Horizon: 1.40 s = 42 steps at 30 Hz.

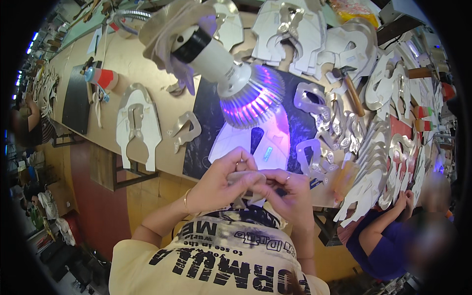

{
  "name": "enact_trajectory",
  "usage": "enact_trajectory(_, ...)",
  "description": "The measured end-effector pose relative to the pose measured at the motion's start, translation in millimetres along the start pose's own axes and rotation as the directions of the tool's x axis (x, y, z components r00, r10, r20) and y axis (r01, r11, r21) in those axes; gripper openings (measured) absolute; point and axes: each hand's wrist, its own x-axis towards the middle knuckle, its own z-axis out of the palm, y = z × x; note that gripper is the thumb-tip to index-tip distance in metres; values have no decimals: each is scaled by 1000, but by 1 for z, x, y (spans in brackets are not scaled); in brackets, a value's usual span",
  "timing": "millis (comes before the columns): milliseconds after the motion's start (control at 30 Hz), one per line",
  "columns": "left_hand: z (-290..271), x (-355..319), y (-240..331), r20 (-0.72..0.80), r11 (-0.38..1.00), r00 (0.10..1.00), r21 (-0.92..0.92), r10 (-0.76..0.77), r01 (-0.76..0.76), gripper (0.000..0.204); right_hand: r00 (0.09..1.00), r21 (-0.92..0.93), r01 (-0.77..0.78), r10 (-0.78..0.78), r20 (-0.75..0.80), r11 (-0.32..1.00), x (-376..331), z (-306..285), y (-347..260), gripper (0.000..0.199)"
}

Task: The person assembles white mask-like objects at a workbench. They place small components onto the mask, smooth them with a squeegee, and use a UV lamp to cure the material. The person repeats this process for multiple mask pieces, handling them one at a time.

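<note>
In front of my chest, my left hand [214, 189] and my right hand [294, 194] are close together, both with fingers closed. They pinch a small pale shoe upper piece [246, 178] between them. Its shape is partly hidden by my fingers. Just beyond my hands, a flat white shoe upper [275, 140] lies on a black board [199, 142], lit purple. Above it hangs a lamp with a ribbed head [253, 96], which covers part of the upper. Beside the board's right edge lies a curved metallic shoe piece [312, 157].
On the table's left are a white shoe upper [137, 125], a curved metallic piece [187, 130] and a red-and-blue cup [103, 77]. Stacked uppers [376, 152] and a hammer [353, 91] occupy the right. A co-worker in purple [383, 241] works at the lower right.
</note>
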Motion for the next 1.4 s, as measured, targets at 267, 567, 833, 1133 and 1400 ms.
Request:
enact_trajectory(267,-25,10,-47,-71,990,993,-109,-97,89,24,948,261,-225,273,-165,939,0,8,35,17)
enact_trajectory(567,-18,46,-62,-376,957,918,291,123,-9,15,860,50,-324,316,-401,945,37,11,48,24)
enact_trajectory(833,-25,67,-62,-348,791,846,597,405,-134,13,873,-267,-175,24,-487,948,65,3,55,12)
enact_trajectory(1133,-35,71,-97,-288,860,921,504,261,-86,20,872,-212,-120,1,-490,970,80,2,63,11)
enact_trajectory(1400,-38,68,-126,-329,899,924,436,196,-35,23,865,-177,-147,40,-500,973,82,2,65,11)
